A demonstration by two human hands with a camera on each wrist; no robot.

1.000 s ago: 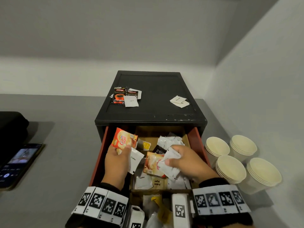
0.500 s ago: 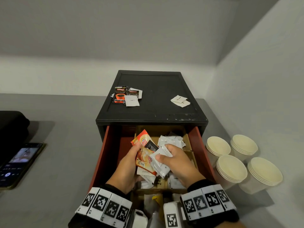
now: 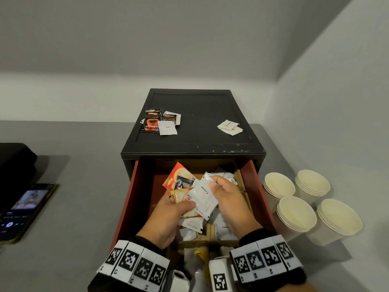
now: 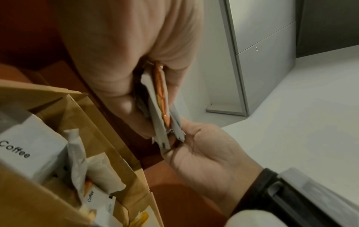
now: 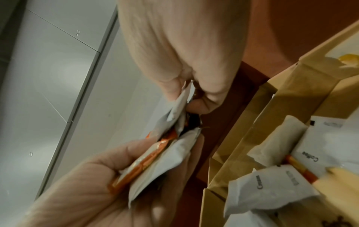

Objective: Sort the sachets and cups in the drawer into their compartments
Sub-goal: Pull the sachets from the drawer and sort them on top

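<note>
An office pantry corner, by the look of it. A grey desk against plain walls carries a black drawer unit of coffee and creamer sachets, stacked paper cups and a phone. Grey cabinets stand behind.

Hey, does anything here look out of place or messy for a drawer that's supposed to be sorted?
Yes. Sachets lie loose on top of the black cabinet, outside the drawer. Four stacks of paper cups stand on the counter beside it. Inside, coffee and cream sachets are mixed together.

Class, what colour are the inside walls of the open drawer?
Reddish-brown, clearest in the head view on the drawer wall.
</note>
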